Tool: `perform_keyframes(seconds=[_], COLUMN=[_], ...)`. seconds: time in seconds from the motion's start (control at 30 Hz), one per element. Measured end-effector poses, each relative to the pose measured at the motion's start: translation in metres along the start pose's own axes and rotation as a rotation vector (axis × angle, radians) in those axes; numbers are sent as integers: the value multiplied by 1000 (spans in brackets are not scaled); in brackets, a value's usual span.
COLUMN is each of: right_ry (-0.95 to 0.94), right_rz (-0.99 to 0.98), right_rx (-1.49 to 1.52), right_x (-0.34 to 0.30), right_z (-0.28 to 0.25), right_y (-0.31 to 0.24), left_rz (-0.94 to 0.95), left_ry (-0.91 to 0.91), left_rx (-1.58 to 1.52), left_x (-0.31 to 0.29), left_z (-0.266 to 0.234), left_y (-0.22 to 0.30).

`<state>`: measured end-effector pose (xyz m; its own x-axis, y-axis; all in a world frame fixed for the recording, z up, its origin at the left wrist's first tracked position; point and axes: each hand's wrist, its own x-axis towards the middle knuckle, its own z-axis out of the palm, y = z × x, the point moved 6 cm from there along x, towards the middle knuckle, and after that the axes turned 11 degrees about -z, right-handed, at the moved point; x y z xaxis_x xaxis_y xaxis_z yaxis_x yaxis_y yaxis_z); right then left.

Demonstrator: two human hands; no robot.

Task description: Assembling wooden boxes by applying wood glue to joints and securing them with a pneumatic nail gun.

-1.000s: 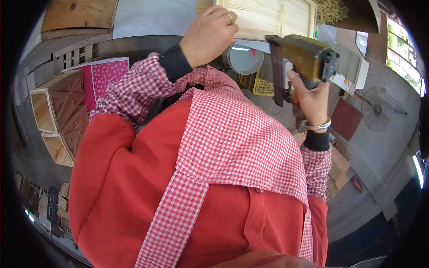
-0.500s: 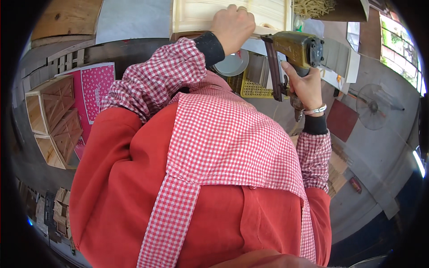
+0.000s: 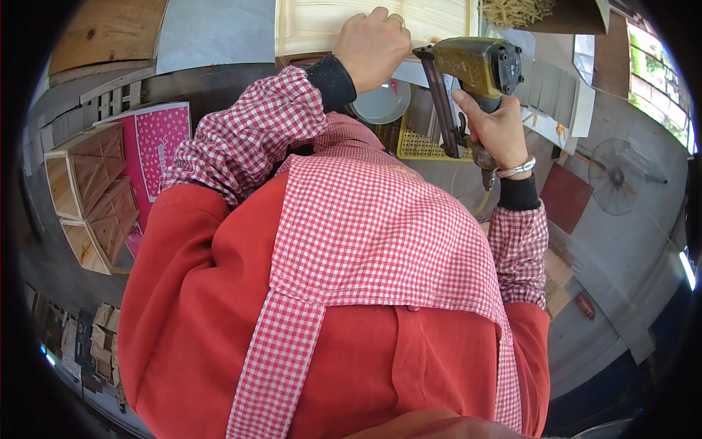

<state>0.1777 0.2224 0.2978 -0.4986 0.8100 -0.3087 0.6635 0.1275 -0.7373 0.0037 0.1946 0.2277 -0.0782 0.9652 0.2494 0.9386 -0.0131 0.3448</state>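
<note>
A pale wooden piece (image 3: 314, 22), like a shallow box or framed panel, lies on the bench at the top of the view, cut off by the picture's edge. At its near edge my left hand (image 3: 373, 47) is closed, fingers curled over the wood; the fingertips are partly hidden. My right hand (image 3: 499, 130) is wrapped round the grip of a pneumatic nail gun (image 3: 464, 62), brass-coloured with a dark slanted magazine. The gun's nose is close to the wood's near edge, just right of my left hand; whether it touches I cannot tell.
Thin wood strips (image 3: 515, 11) lie in a heap at the top right. Below the bench are a white bucket (image 3: 382, 104) and a yellow crate (image 3: 424, 146). Wooden crates (image 3: 91, 194) stand at left beside a pink patterned sheet (image 3: 162, 146). A standing fan (image 3: 616, 175) is at right.
The nail gun and my right hand have moved slightly up and left. My left hand has shifted a little left and down at the wood's edge.
</note>
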Motion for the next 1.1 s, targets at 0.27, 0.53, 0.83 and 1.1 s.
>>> perform_keyframes(seconds=[0.27,0.53,0.83,1.1], right_ry=[25,61,98,386], right_rz=[48,100,74,193], right_rx=[16,44,7,106], right_x=[-4,-8,-11,-56], right_z=[2,5,7,-11], right_y=[4,9,7,31], left_rz=[11,15,44,49], left_ry=[22,-19,-17,-29], left_rx=[2,-28,-39,-19], left_x=[3,6,7,6], left_z=[1,1,0,-6], left_y=[0,0,1,1])
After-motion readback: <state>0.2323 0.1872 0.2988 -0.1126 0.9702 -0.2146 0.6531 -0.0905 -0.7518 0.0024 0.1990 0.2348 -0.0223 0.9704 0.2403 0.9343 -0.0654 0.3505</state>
